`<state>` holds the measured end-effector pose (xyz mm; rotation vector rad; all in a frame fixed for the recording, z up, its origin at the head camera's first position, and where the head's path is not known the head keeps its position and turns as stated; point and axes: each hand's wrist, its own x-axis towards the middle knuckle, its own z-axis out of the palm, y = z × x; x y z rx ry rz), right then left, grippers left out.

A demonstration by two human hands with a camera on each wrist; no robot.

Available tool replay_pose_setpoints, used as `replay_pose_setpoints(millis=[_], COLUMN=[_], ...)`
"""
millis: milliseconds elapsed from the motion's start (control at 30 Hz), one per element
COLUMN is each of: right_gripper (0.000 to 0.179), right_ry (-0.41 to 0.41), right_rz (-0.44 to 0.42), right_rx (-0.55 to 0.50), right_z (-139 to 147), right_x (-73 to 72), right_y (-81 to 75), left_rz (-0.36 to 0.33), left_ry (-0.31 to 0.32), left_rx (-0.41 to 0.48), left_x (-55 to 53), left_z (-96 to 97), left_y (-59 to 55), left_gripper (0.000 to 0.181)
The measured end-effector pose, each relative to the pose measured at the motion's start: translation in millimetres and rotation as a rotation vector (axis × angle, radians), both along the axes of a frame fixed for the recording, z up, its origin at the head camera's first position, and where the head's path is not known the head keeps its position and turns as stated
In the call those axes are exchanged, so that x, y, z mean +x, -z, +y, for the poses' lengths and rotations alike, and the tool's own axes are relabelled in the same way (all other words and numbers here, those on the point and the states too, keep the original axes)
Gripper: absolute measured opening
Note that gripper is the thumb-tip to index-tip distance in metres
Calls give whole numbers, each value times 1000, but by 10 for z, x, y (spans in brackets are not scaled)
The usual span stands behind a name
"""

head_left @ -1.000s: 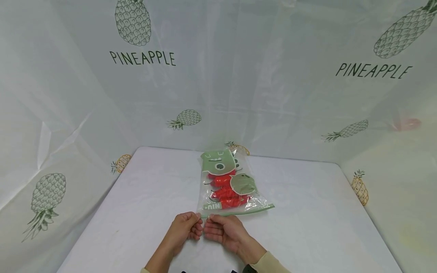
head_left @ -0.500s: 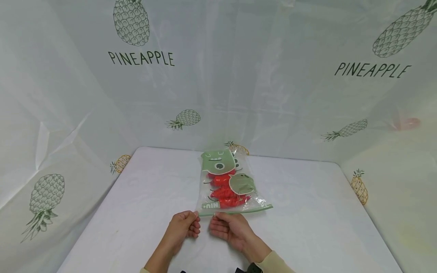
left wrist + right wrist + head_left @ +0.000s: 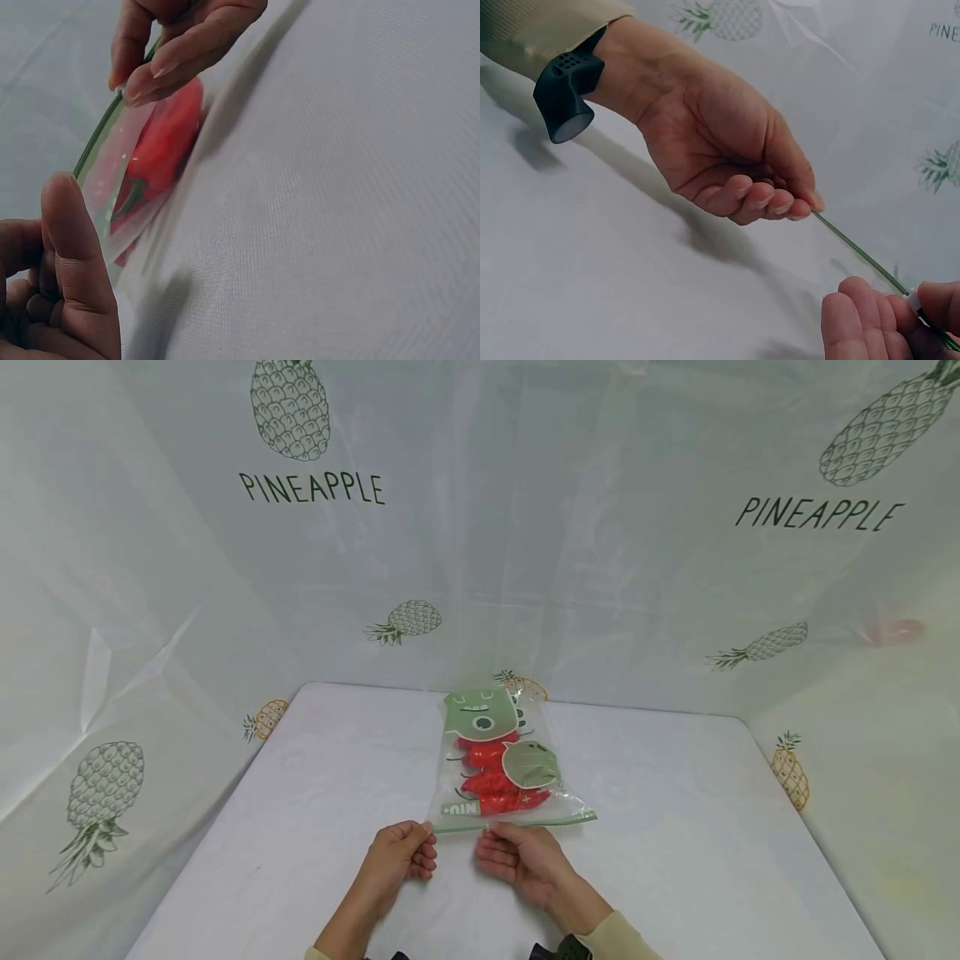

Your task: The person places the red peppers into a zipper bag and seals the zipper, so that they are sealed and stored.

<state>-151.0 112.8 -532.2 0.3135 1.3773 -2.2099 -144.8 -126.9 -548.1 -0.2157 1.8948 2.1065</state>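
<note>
A clear zip bag (image 3: 531, 767) with green cartoon prints and a green zip edge lies on the table, its opening towards me. Several red peppers (image 3: 489, 781), apparently chillies with stems, are inside it. My left hand (image 3: 397, 853) pinches the near left corner of the zip edge between thumb and forefinger. To its right, my right hand (image 3: 528, 864) pinches a small white zip slider (image 3: 913, 301) on the same edge. Between the two hands the green zip strip (image 3: 862, 255) runs straight and taut. In the left wrist view, a red pepper (image 3: 169, 135) shows through the plastic.
The white tabletop (image 3: 675, 827) surrounds the bag. A pineapple-print curtain (image 3: 570, 527) hangs behind and at both sides of the table. A dark wrist camera (image 3: 566, 94) is strapped on the left wrist.
My right hand has slid along the zip edge to the right, away from my left hand, and the gap between them has widened. The left hand has barely shifted, still at the corner.
</note>
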Motion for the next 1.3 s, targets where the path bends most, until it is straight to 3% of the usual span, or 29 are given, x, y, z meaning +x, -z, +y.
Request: replay_pose_setpoints(millis=[333,800,1300], right_gripper=[21,20,20], right_ry=[2,36,54], right_rz=[5,2,-7], right_rx=[-7,8,25], right_z=[109,309,527], right_x=[-24,-25,-12], right_y=[-11,-13,-10], left_rz=[-12,-12,-6], left_ry=[9,-42,-59], left_rx=[-9,-21,-34], left_x=[-21,-24,-32], left_z=[-13,-11,-21], left_y=[-21,-28,-9], left_gripper=[34,34,33])
